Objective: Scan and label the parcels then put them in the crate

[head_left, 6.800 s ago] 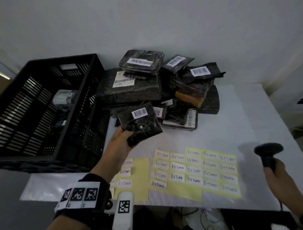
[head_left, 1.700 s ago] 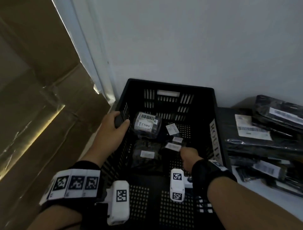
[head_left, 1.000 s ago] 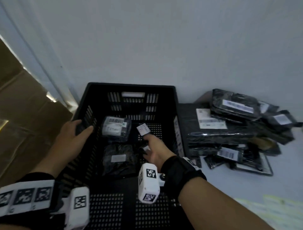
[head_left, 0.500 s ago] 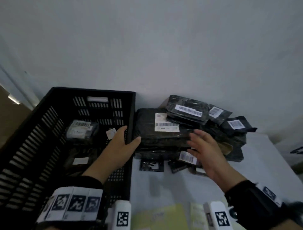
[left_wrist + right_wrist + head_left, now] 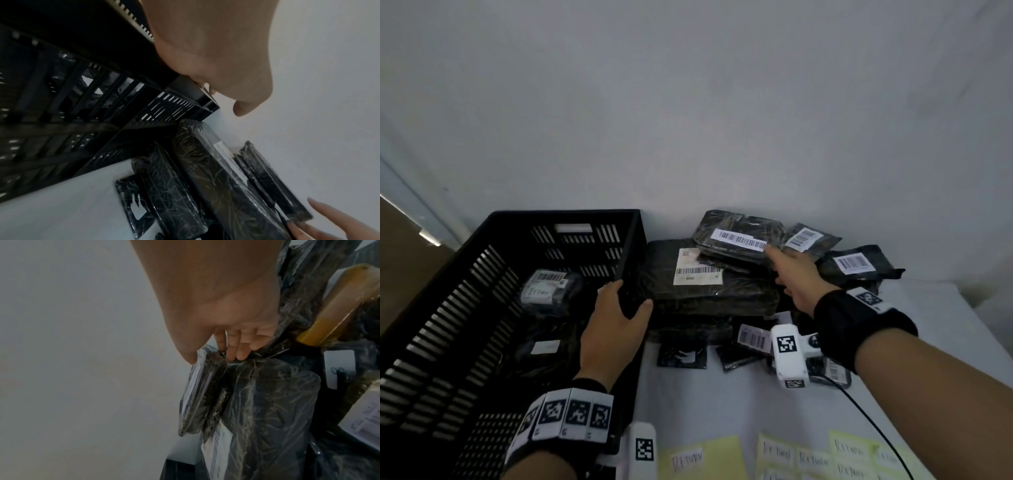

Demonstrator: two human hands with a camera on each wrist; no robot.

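Black slatted plastic forms the crate (image 5: 465, 308), which sits at the table's (image 5: 722, 404) left end and holds a few wrapped parcels, one marked RETURN (image 5: 548, 291). Just beside its right wall lies the pile of black parcels (image 5: 709, 294), the big flat one at the bottom carrying a white shipping label. On top rests a slimmer parcel with a long barcode strip (image 5: 739, 236). The left hand (image 5: 613, 332) grips the crate's right rim, fingers inside and thumb outside. The right hand (image 5: 791, 274) takes the slim parcel's near edge, thumb on top, fingers tucked beneath. Yellow sheets of RETURN stickers (image 5: 811, 459) lie at the table's near edge.
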